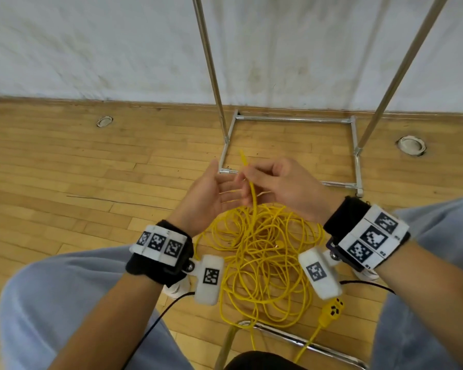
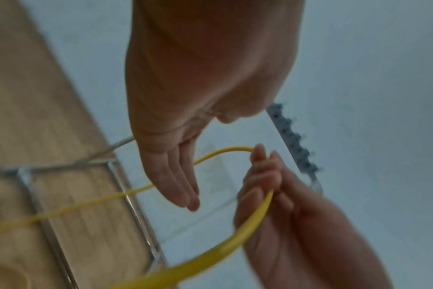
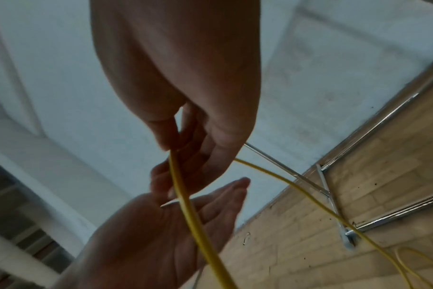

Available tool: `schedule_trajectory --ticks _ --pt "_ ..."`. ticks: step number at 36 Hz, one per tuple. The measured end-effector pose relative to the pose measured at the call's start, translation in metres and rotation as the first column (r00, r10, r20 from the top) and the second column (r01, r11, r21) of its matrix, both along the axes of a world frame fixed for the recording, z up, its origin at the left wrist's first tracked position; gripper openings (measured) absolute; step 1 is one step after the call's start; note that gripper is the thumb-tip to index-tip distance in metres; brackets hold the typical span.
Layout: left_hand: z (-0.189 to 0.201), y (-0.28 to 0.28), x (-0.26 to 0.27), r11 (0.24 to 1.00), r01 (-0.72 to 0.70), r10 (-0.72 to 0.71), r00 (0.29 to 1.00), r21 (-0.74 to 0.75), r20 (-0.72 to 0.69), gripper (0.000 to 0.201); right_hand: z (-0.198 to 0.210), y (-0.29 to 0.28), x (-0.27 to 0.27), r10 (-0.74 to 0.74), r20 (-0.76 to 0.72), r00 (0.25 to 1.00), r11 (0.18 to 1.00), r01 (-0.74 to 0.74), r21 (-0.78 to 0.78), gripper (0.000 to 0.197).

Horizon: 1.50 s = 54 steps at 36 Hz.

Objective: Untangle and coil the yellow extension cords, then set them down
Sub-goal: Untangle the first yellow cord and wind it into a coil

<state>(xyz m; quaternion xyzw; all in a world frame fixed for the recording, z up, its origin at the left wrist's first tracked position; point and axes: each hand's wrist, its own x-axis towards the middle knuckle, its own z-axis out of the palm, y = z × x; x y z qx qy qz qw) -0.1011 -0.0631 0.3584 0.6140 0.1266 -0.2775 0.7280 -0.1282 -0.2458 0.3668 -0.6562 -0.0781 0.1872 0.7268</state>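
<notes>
Wood floor, metal rack frame by wall. Yellow cord tangle in heap on floor between knees, socket end beside it. Right hand pinching one cord strand, lifted — left hand flat, fingers straight, just beside.

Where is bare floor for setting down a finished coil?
Bare wood floor lies left of the metal rack base, toward the wall. Crowded: the tangled yellow cord fills the gap between the knees, its socket block at its right edge.
</notes>
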Motion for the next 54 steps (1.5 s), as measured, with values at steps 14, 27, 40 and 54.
schedule_trajectory --ticks 14,27,40,54 --pt "0.015 0.024 0.009 0.967 -0.106 0.125 0.990 -0.231 0.066 0.030 -0.016 0.015 -0.011 0.373 -0.164 0.913 0.883 -0.404 -0.240 0.027" --pt "0.026 0.022 -0.005 0.928 0.181 -0.051 0.928 -0.325 0.370 0.040 -0.009 0.013 0.001 0.147 -0.193 0.970 0.988 -0.135 0.078 0.030" --pt "0.012 0.016 -0.016 0.772 0.573 -0.632 0.737 0.275 0.237 0.024 -0.003 -0.018 0.030 -0.259 -0.327 0.909 0.898 0.352 0.264 0.029" --pt "0.007 0.023 0.011 0.855 -0.149 0.087 0.986 -0.496 -0.146 0.055 0.008 0.000 -0.005 0.326 0.039 0.944 0.940 -0.320 -0.119 0.025"
